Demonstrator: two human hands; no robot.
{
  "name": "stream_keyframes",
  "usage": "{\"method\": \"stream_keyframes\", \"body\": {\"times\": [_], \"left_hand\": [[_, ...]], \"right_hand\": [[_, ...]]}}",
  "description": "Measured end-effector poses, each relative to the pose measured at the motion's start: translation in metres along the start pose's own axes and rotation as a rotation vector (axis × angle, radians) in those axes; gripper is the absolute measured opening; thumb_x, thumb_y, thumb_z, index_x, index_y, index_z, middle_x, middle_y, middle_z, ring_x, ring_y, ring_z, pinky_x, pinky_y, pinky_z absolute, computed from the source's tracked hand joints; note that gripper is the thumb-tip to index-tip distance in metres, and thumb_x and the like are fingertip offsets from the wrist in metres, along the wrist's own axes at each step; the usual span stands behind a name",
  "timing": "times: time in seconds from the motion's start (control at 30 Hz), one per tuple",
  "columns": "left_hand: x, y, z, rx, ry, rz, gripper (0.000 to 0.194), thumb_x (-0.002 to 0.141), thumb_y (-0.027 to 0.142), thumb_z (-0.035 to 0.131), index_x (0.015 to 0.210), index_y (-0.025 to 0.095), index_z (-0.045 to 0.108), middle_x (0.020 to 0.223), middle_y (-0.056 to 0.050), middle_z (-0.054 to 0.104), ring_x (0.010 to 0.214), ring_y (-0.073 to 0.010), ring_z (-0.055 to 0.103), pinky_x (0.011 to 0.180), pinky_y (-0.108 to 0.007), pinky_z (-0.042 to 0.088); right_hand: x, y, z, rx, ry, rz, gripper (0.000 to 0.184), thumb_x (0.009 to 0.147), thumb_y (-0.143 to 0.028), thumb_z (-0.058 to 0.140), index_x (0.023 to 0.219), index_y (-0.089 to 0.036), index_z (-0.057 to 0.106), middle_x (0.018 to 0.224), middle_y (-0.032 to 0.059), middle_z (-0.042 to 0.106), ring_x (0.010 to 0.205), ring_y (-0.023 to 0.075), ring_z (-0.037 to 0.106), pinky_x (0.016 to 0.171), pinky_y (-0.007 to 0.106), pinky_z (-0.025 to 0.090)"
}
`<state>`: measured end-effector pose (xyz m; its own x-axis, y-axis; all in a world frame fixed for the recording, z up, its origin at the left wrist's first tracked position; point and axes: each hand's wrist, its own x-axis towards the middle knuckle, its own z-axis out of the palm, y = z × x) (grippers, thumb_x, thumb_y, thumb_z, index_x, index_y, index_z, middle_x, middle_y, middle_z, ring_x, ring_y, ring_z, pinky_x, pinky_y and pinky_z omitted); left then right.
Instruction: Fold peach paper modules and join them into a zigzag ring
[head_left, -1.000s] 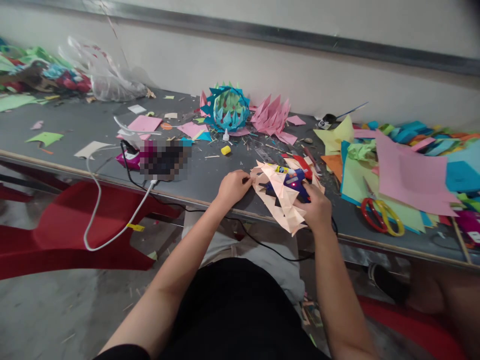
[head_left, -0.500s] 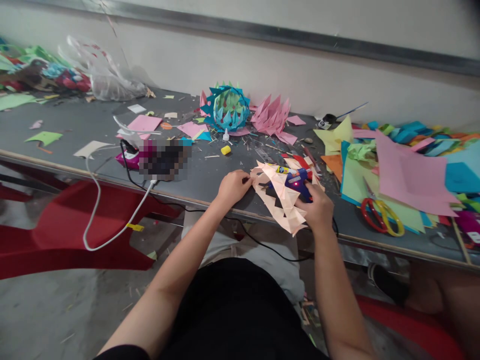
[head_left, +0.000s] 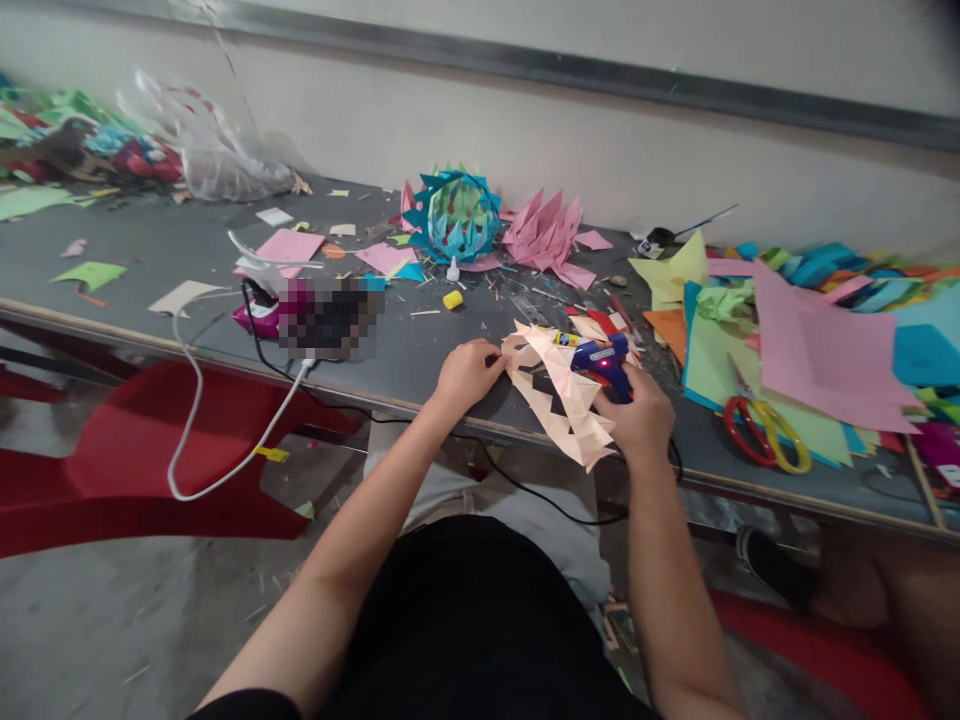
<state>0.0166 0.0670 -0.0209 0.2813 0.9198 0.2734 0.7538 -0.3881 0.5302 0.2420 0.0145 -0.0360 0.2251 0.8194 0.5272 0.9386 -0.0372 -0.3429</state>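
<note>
A spiky peach paper piece point(head_left: 564, 395) lies at the near edge of the grey table point(head_left: 187, 260). My left hand point(head_left: 465, 372) is closed in a pinch on its left tip. My right hand point(head_left: 637, 420) grips a blue glue gun point(head_left: 604, 358), whose nozzle points left over the top of the paper piece. A small red light glows on the gun. Its black cord point(head_left: 525, 490) hangs down below the table edge.
A blue-green spiked paper ball point(head_left: 454, 215) and pink folded pieces point(head_left: 544, 235) stand at the back. Coloured sheets point(head_left: 817, 340) and red-yellow scissors point(head_left: 765, 430) lie to the right. A white cable point(head_left: 184, 420), a plastic bag point(head_left: 217, 150) and a red chair point(head_left: 150, 460) are on the left.
My right hand has shifted slightly right and lifted the glue gun clear, so more of the blue gun now shows above the peach paper. My left hand has stayed put.
</note>
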Motion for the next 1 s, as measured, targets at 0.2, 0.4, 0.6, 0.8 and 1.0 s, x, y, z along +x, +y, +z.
{"method": "stream_keyframes", "body": {"times": [0.2, 0.4, 0.6, 0.8, 1.0], "left_hand": [[0.0, 0.002, -0.001, -0.009, -0.005, -0.006, 0.021, 0.08, 0.027, 0.048, 0.079, 0.017, 0.068, 0.081, -0.005, 0.065, 0.071, -0.0158, 0.057, 0.061, -0.024, 0.039], [0.0, 0.0, 0.0, -0.002, -0.008, -0.008, 0.022, 0.08, 0.028, 0.048, 0.079, 0.018, 0.068, 0.081, -0.005, 0.065, 0.07, -0.0157, 0.056, 0.061, -0.024, 0.039], [0.0, 0.0, 0.0, -0.012, 0.001, -0.003, 0.023, 0.08, 0.029, 0.048, 0.077, 0.018, 0.067, 0.079, -0.005, 0.064, 0.068, -0.0152, 0.056, 0.059, -0.024, 0.039], [0.002, -0.004, -0.004, -0.024, 0.018, 0.003, 0.021, 0.079, 0.027, 0.048, 0.074, 0.016, 0.066, 0.075, -0.005, 0.063, 0.068, -0.0158, 0.057, 0.06, -0.024, 0.04], [0.004, -0.007, -0.003, -0.063, 0.073, -0.044, 0.015, 0.074, 0.025, 0.053, 0.085, 0.017, 0.061, 0.085, -0.006, 0.063, 0.072, -0.0173, 0.058, 0.065, -0.027, 0.044]], "right_hand": [[-0.001, 0.0, 0.001, -0.033, 0.002, -0.011, 0.046, 0.067, -0.038, 0.052, 0.106, -0.015, 0.059, 0.094, 0.0119, 0.064, 0.085, 0.0272, 0.059, 0.069, 0.034, 0.045], [-0.001, -0.001, 0.0, -0.046, 0.017, -0.012, 0.044, 0.067, -0.037, 0.053, 0.105, -0.016, 0.059, 0.092, 0.0115, 0.064, 0.083, 0.0273, 0.06, 0.067, 0.034, 0.045], [0.001, 0.001, 0.003, 0.059, 0.092, 0.052, 0.045, 0.067, -0.042, 0.056, 0.102, -0.013, 0.058, 0.093, 0.0148, 0.063, 0.084, 0.0284, 0.058, 0.072, 0.038, 0.045], [0.013, 0.015, -0.01, 0.359, 0.182, 0.286, 0.055, 0.069, -0.054, 0.054, 0.106, -0.013, 0.052, 0.087, 0.0109, 0.061, 0.075, 0.0225, 0.057, 0.067, 0.034, 0.045], [0.058, 0.085, -0.034, 0.225, 0.253, 0.447, 0.05, 0.073, -0.043, 0.046, 0.113, -0.014, 0.047, 0.098, 0.0137, 0.059, 0.081, 0.0253, 0.056, 0.07, 0.037, 0.043]]}}
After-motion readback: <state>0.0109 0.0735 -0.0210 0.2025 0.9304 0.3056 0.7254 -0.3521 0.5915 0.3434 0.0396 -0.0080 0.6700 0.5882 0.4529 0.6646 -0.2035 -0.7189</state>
